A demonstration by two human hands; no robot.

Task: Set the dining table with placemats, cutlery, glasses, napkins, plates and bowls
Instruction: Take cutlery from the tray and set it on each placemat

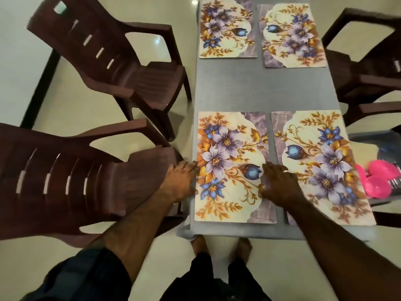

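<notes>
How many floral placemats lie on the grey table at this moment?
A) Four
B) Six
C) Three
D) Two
A: two placemats lie at the far end and two at the near end of the table; the left hand and right hand rest at the edges of the near left one.

1. I see four placemats, like the near-left placemat [232,168]: cream with purple and blue flowers, gold leaves, purple marbled edge.
2. My table [260,90] is plain grey.
3. Armchairs [121,68] are dark brown.
4. Bowls [378,181] are bright pink.
</notes>
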